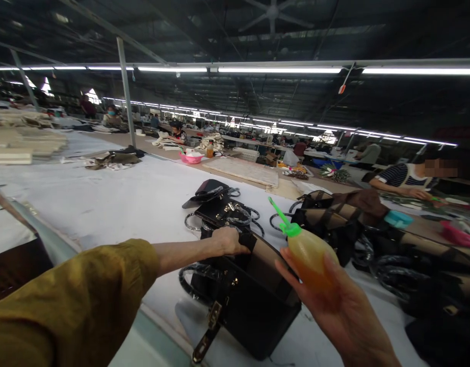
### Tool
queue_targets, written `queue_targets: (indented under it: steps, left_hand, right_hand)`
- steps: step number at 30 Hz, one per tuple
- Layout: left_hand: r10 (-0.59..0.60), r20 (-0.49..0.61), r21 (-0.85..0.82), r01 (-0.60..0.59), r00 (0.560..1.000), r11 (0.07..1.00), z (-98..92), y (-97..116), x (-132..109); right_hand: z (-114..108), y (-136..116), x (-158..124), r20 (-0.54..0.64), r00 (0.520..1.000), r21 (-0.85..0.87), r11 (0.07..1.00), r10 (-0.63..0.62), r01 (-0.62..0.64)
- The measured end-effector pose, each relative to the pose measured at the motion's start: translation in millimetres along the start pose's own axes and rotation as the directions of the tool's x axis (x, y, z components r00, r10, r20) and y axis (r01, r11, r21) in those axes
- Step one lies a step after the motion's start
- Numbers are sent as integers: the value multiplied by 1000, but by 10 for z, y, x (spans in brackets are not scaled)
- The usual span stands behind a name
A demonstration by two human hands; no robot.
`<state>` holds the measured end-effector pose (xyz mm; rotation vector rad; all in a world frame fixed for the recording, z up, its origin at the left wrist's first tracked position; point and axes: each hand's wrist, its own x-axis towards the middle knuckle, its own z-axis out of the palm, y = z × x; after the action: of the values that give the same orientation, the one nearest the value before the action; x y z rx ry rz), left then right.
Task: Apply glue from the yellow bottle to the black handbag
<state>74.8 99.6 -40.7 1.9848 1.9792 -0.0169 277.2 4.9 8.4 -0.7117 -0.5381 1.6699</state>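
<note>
The left hand (225,241) was closed on the upper edge of an open black bag (254,306), and the right hand (344,303) curled partway round a squeeze bottle (309,250) beside that bag. Beneath the bag spread a white table (131,204); beyond the bag lay other handbags (213,211).

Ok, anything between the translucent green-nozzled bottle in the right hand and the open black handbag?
No separate object visible: only fingers of the right hand show between bottle and handbag. The left hand is on the bag's upper edge, left of the bottle.
</note>
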Motion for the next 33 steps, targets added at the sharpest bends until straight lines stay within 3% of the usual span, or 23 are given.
queue_targets:
  steps: [6,13,16,21,26,33]
  left_hand:
    - [35,-1,26,-35,999,999,-1,-13,-65]
    - [19,67,20,-20,998,1000,16,-20,57]
    - [19,33,-7,-18,999,1000,2,7,91]
    - [12,-15,-165,-15,1000,986,30,-4,47]
    - [49,14,-318,-42,999,947,162,-31,31]
    - [229,24,-628,-163,973,761,309,-196,118]
  right_hand:
    - [-1,4,6,-25,999,-24,999,-23,22]
    - [93,3,-36,-29,999,-45,999,-18,17]
    - [89,-9,-35,-34,999,-51,999,-5,4]
    - [91,-30,-55,-57,998,-52,999,8,-11]
    - [100,-22,-51,-61,998,-61,998,7,-11]
    - [44,-50,-16,-88,996,-54,999,-11,7]
